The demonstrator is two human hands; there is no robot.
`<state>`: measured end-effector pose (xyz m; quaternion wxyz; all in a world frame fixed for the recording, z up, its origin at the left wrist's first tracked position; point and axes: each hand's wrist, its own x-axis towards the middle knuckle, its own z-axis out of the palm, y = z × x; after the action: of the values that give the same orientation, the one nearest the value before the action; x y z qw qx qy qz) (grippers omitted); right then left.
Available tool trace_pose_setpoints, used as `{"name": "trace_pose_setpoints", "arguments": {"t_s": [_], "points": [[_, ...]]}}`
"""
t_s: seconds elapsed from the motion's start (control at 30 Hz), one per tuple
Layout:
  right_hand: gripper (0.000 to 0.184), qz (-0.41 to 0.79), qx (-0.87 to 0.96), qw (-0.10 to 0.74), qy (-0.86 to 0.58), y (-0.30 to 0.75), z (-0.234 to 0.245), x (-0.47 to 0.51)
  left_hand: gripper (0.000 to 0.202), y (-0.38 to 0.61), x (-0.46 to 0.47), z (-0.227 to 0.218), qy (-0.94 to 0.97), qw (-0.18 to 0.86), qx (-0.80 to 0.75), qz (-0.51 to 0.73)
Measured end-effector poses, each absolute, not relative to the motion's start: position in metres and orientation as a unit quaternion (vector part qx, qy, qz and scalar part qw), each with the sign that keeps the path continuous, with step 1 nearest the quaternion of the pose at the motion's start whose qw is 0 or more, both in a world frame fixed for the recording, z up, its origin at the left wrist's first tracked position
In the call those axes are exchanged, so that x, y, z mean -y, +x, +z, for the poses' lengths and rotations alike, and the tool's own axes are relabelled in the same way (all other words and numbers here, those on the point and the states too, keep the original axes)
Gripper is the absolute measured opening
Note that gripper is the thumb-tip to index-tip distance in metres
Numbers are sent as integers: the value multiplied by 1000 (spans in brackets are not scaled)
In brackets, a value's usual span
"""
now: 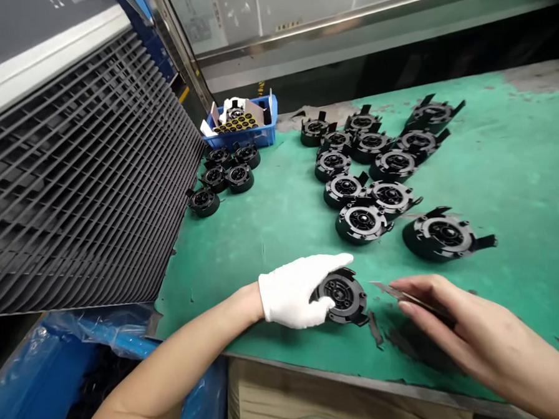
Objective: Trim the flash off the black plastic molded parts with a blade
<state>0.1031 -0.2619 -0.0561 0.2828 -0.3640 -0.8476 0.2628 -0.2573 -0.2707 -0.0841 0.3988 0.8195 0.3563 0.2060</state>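
Note:
My left hand [297,290], in a white glove, grips a round black plastic part [344,295] and holds it tilted just above the green mat [271,228] near the table's front edge. My bare right hand [458,325] is just to the right of it, fingers closed on a thin flat metal blade [396,292] whose tip points toward the part. Black shavings lie on the mat below the part.
Several similar round black parts [362,221] lie in rows at mid-table, and a smaller group [224,175] sits further left. A blue bin [240,125] stands at the back. A slatted grey machine panel [72,183] rises at left, blue plastic sheeting [58,365] below it.

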Motion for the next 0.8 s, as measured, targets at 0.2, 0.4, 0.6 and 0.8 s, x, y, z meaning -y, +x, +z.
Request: {"name": "trace_pose_setpoints", "arguments": {"t_s": [0.2,0.4,0.6,0.8], "points": [[17,194,910,250,-268,93,-51,248,124,-247,254,-99,808,391,-380,221],[17,133,939,209,-240,85,-48,242,112,-240,251,-91,817,379,-389,193],[16,133,943,201,-228,76,-49,245,100,-239,249,-87,824,377,-382,184],[22,113,945,210,-226,79,-55,243,101,-239,249,-85,828,380,-372,179]]}}
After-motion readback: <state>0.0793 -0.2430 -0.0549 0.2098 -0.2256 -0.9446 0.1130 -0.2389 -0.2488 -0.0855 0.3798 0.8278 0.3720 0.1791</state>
